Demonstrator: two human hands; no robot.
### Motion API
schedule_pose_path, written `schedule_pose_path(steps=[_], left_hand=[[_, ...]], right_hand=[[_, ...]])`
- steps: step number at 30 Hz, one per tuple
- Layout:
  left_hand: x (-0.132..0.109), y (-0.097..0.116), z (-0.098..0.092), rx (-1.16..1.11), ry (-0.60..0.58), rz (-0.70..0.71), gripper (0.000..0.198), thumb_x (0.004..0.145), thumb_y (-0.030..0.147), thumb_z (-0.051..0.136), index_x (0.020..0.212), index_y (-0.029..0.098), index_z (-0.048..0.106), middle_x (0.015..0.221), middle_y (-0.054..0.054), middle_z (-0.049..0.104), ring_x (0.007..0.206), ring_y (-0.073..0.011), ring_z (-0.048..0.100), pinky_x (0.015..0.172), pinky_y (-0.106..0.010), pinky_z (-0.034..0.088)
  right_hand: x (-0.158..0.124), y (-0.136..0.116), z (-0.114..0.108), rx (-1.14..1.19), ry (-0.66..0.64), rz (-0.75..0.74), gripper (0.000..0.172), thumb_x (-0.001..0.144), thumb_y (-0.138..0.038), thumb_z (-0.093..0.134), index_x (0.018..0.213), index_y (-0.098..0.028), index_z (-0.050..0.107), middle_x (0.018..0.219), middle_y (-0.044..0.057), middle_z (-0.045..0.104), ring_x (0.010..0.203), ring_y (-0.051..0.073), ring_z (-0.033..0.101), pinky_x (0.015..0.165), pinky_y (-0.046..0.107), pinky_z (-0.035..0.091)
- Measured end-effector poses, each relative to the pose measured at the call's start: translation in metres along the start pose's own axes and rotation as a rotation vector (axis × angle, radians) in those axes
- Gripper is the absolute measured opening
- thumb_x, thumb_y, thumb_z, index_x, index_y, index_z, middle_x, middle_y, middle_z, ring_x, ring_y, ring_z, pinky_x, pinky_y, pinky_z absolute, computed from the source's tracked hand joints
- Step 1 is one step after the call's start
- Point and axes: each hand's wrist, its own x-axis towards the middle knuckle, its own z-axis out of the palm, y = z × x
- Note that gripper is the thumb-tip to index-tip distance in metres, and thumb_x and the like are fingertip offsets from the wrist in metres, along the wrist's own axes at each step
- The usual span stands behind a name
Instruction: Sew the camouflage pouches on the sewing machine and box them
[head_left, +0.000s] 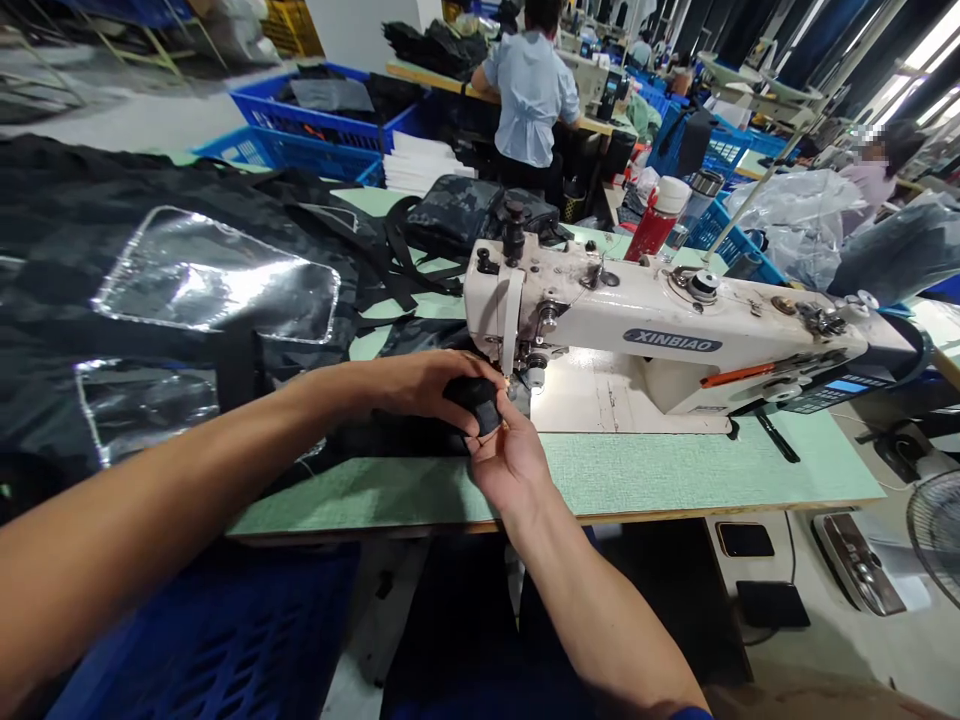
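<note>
Nearest, at lower left, a blue plastic crate sits below the worktop's edge. At centre, the left hand and right hand both close their grip on a small folded piece of black fabric, which lies at the presser foot of a white XINBIAO sewing machine. The machine stands to the right on the pale green worktop. To the left, camouflage fabric with clear vinyl panels covers the worktop. Beyond the machine stands a red bottle. Blue crates fill the upper left, and a seated co-worker in a pale blue shirt works at top centre.
</note>
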Motion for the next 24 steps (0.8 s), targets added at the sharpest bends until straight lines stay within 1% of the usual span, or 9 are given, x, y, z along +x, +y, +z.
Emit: schedule_pose_path(steps=[3,5,7,9,11,13,15,20,24], left_hand=[[-0.005,-0.017,0.012,-0.071,0.068,0.006,0.044,0.098,0.055,0.098,0.129,0.023,0.093,0.140,-0.015,0.091,0.132,-0.0325,0.087,0.123,-0.044,0.066],[-0.008,-0.024,0.020,-0.066,0.110,-0.004,0.048,0.098,0.061,0.098,0.129,0.025,0.095,0.134,-0.014,0.092,0.125,-0.0328,0.089,0.120,-0.044,0.068],[-0.009,-0.029,0.025,-0.049,0.137,0.003,0.049,0.098,0.066,0.098,0.127,0.026,0.097,0.133,-0.013,0.092,0.123,-0.0336,0.088,0.120,-0.046,0.069],[-0.010,-0.030,0.026,-0.026,0.139,0.010,0.048,0.100,0.067,0.096,0.127,0.028,0.097,0.134,-0.012,0.092,0.123,-0.0338,0.088,0.121,-0.046,0.068],[-0.009,-0.031,0.025,0.020,0.116,0.007,0.046,0.100,0.068,0.095,0.127,0.030,0.097,0.136,-0.010,0.092,0.124,-0.0341,0.088,0.123,-0.045,0.067],[-0.008,-0.032,0.022,0.080,0.082,0.014,0.045,0.101,0.067,0.094,0.127,0.031,0.098,0.139,-0.009,0.091,0.126,-0.0344,0.087,0.123,-0.044,0.067],[-0.007,-0.034,0.022,0.132,0.065,0.038,0.043,0.102,0.067,0.092,0.127,0.032,0.098,0.139,-0.009,0.091,0.126,-0.0341,0.087,0.121,-0.042,0.067],[-0.008,-0.034,0.027,0.200,0.099,0.083,0.041,0.110,0.068,0.084,0.126,0.032,0.097,0.136,-0.009,0.091,0.123,-0.0312,0.086,0.118,-0.039,0.067],[-0.011,-0.032,0.033,0.240,0.148,0.091,0.038,0.110,0.067,0.083,0.123,0.034,0.097,0.134,-0.005,0.091,0.122,-0.0307,0.086,0.118,-0.038,0.065]], right_hand=[[-0.015,-0.001,-0.020,-0.141,-0.065,-0.036,0.008,0.115,-0.029,0.081,0.110,-0.025,0.076,0.092,-0.001,0.085,0.081,0.015,0.084,0.083,0.026,0.076],[-0.031,-0.004,-0.041,-0.376,-0.087,-0.162,0.017,0.113,-0.038,0.087,0.114,-0.024,0.079,0.104,0.004,0.089,0.099,0.021,0.091,0.103,0.039,0.079],[-0.047,-0.008,-0.061,-0.771,-0.081,-0.430,0.024,0.114,-0.043,0.085,0.129,-0.024,0.084,0.131,0.011,0.092,0.126,0.029,0.091,0.121,0.050,0.074],[-0.056,-0.013,-0.077,-1.226,-0.101,-0.728,0.028,0.117,-0.039,0.078,0.141,-0.026,0.087,0.158,0.014,0.087,0.153,0.034,0.081,0.137,0.058,0.063],[-0.058,-0.018,-0.087,-1.604,-0.153,-0.911,0.030,0.120,-0.032,0.072,0.144,-0.026,0.089,0.168,0.013,0.082,0.165,0.036,0.073,0.146,0.061,0.054],[-0.055,-0.021,-0.092,-1.834,-0.191,-0.980,0.032,0.122,-0.028,0.068,0.147,-0.026,0.089,0.166,0.011,0.083,0.164,0.034,0.074,0.146,0.059,0.055],[-0.052,-0.024,-0.094,-1.935,-0.201,-1.029,0.034,0.124,-0.026,0.066,0.149,-0.027,0.089,0.164,0.010,0.084,0.161,0.031,0.077,0.142,0.054,0.058],[-0.042,-0.031,-0.082,-1.984,-0.133,-1.128,0.032,0.128,-0.035,0.066,0.143,-0.023,0.091,0.150,0.012,0.090,0.140,0.030,0.085,0.123,0.047,0.069],[-0.023,-0.032,-0.066,-2.055,-0.043,-1.116,0.027,0.122,-0.046,0.079,0.130,-0.026,0.094,0.137,0.013,0.090,0.125,0.034,0.083,0.104,0.049,0.069]])
